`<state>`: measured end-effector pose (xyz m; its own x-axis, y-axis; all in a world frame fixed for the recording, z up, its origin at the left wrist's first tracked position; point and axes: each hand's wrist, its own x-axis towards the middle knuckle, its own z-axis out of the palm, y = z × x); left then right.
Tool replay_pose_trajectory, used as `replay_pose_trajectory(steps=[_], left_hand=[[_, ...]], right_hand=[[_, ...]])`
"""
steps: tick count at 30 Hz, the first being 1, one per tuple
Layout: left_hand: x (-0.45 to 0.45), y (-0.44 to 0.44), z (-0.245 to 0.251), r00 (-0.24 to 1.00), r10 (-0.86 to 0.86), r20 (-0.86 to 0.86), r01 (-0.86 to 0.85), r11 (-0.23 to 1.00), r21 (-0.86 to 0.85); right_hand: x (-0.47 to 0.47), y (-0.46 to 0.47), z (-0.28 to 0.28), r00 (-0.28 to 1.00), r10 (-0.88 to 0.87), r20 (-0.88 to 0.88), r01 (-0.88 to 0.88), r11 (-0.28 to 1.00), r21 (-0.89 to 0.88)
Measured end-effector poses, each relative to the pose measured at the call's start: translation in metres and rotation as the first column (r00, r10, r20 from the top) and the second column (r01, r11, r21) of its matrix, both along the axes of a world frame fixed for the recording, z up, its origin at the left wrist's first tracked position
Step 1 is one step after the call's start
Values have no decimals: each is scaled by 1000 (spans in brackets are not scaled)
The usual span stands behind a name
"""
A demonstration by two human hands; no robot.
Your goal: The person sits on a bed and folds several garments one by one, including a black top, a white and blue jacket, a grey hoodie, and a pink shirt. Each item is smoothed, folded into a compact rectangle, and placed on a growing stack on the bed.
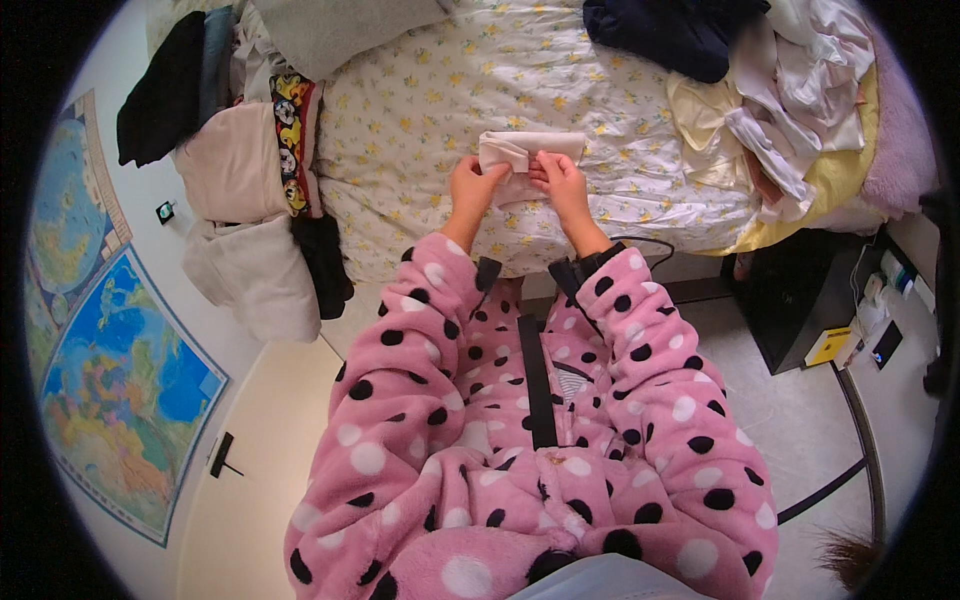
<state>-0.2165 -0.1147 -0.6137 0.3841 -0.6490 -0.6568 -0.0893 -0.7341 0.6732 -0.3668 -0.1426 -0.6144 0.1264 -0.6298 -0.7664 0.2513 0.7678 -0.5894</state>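
Note:
A small light-coloured cloth [551, 140], partly folded, lies on the flowered bed sheet [420, 97] in front of me. My left hand [476, 189] grips its near left part between thumb and fingers. At the cloth's right side, my right hand [562, 187] has thumb and fingertips on the fabric, close to a folded flap. The fingers of both hands hide part of the near edge.
Folded clothes [232, 165] are stacked along the bed's left side, near a grey pillow-like item [345, 30]. Dark blue clothing [660, 34] and a loose pile of pale garments [795, 97] lie at the right. A black cabinet [795, 300] stands below right.

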Motion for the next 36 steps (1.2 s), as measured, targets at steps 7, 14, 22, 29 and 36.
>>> replay_pose_trajectory(steps=[7, 14, 22, 29, 36], left_hand=[[-81, -10, 28, 826, -97, 556, 208, 968, -141], [-118, -8, 21, 926, -150, 346, 304, 840, -450], [-74, -16, 4, 943, 143, -300, -153, 988, -12], [-95, -40, 7, 969, 57, -239, -69, 997, -44], [-121, -41, 22, 670, 467, -578, -545, 837, 45]], right_hand=[[-16, 2, 8, 981, -113, 159, 103, 992, 66], [-54, -20, -28, 993, -45, 109, 21, 977, 212], [-44, -15, -45, 701, 214, -680, -303, 953, -12], [-40, -22, -8, 937, 70, -342, -43, 995, 86], [-48, -30, -3, 671, -79, -737, -114, 972, -208]])
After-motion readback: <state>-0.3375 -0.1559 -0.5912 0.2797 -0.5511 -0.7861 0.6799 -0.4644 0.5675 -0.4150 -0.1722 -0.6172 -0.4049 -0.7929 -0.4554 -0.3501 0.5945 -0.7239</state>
